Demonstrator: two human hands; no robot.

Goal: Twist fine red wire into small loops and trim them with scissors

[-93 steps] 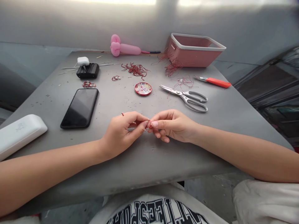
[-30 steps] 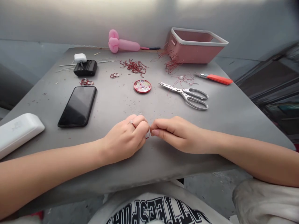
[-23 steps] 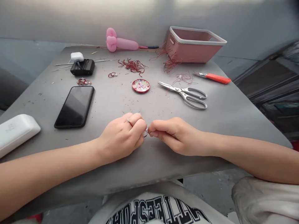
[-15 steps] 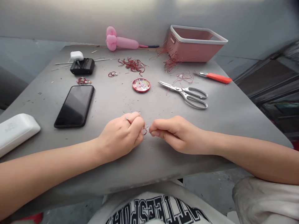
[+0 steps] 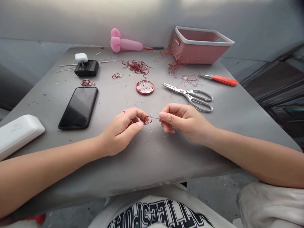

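Between thumb and fingertips, my left hand [image 5: 127,129] pinches a small red cord ring [image 5: 149,119] that has a clear bead on it. A thin red thread [image 5: 155,118] runs from the ring across to my right hand [image 5: 181,119], whose thumb and forefinger are closed on its end. Both hands are just above the grey table, a short gap apart. Beyond them stands a round red-rimmed dish of pastel beads [image 5: 145,87]. Grey-handled scissors [image 5: 190,95] lie behind my right hand, blades slightly apart and pointing left.
A black phone [image 5: 79,107] and a white case [image 5: 20,134] lie at left. Farther back are a black device [image 5: 87,68], red cord pieces [image 5: 137,67], a pink balloon [image 5: 129,44], a pink bin [image 5: 198,50] and an orange-handled cutter [image 5: 224,80]. Finished-looking cord rings [image 5: 87,82] sit behind the phone.
Both hands have risen farther from the table's near edge and drawn slightly apart. My left hand has turned, so its thumb and the ring now show, and more thread stretches between the hands.
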